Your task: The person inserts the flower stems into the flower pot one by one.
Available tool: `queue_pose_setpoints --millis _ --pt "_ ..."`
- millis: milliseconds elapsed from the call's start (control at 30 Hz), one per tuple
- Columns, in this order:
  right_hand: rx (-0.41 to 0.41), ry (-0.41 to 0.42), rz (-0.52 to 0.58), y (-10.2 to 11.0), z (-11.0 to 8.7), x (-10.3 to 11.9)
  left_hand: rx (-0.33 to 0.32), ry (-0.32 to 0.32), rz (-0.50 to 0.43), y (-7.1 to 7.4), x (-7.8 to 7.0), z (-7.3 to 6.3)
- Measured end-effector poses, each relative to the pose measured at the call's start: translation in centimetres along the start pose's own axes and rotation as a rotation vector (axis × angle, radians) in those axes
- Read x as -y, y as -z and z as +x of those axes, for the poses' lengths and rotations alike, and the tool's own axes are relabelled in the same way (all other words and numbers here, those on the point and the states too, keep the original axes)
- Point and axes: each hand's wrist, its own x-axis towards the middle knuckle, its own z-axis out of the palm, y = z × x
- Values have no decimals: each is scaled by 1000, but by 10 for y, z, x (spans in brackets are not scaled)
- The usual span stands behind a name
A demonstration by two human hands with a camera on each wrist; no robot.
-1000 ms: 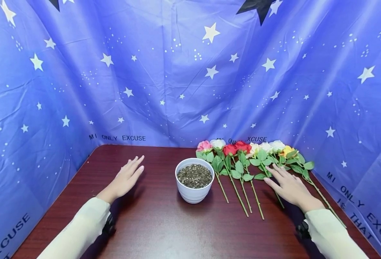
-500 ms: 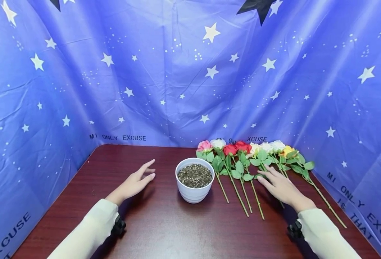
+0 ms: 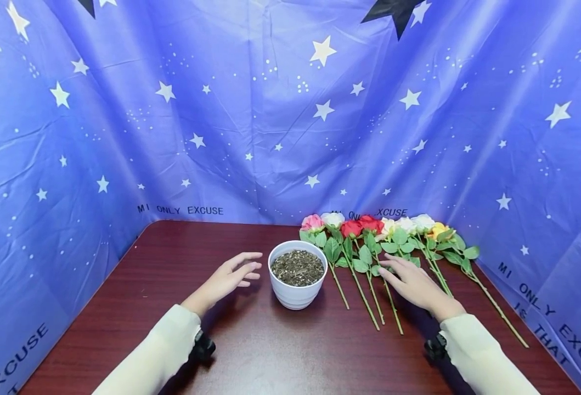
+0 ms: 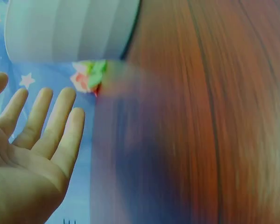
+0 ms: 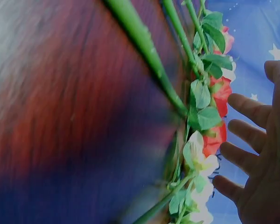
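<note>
A white flowerpot (image 3: 296,293) filled with dark soil (image 3: 297,268) stands upright near the middle of the table. Just left of it, apart from its wall, my left hand (image 3: 226,278) hovers with loosely spread fingers and holds nothing; the left wrist view shows the bare palm (image 4: 28,172) below the pot (image 4: 74,30). Over the stems of the roses to the right, my right hand (image 3: 416,282) is held with fingers relaxed. Nothing is in its grasp in the right wrist view, where a red rose (image 5: 215,137) appears beyond the fingertips (image 5: 229,151).
Several long-stemmed roses lie in a row at the back right, among them a pink rose (image 3: 312,223), a red one (image 3: 371,224) and a yellow one (image 3: 438,230). A blue star-printed curtain (image 3: 250,109) encloses the dark wooden table (image 3: 171,258) at the back and sides.
Both hands have moved inward toward the pot, the left hand rightward and the right hand leftward over the rose stems. The pot and roses stay where they were.
</note>
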Motion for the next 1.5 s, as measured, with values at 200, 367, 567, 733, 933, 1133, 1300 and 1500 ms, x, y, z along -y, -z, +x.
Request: queue_pose_setpoints --millis 200,367,567,733,933,1133,1300,1500 --pt "-3 17 24 -5 7 5 -56 22 -168 -20 -4 4" --pt "-6 35 53 -9 12 13 -62 13 -267 -32 -6 7" --pt "-20 83 87 -15 22 22 -45 -2 -267 -40 -10 6" --pt "-40 107 117 -21 31 31 -50 -21 -243 -43 -7 7" --pt "-29 111 140 -30 40 40 -53 -16 -227 -44 -6 6" --pt "-28 129 166 -35 47 48 -51 -14 -231 -45 -5 6" --pt "13 100 203 -39 53 53 -58 -19 -229 -45 -6 5" --pt "53 65 195 -47 58 57 -49 -20 -225 -46 -7 4"
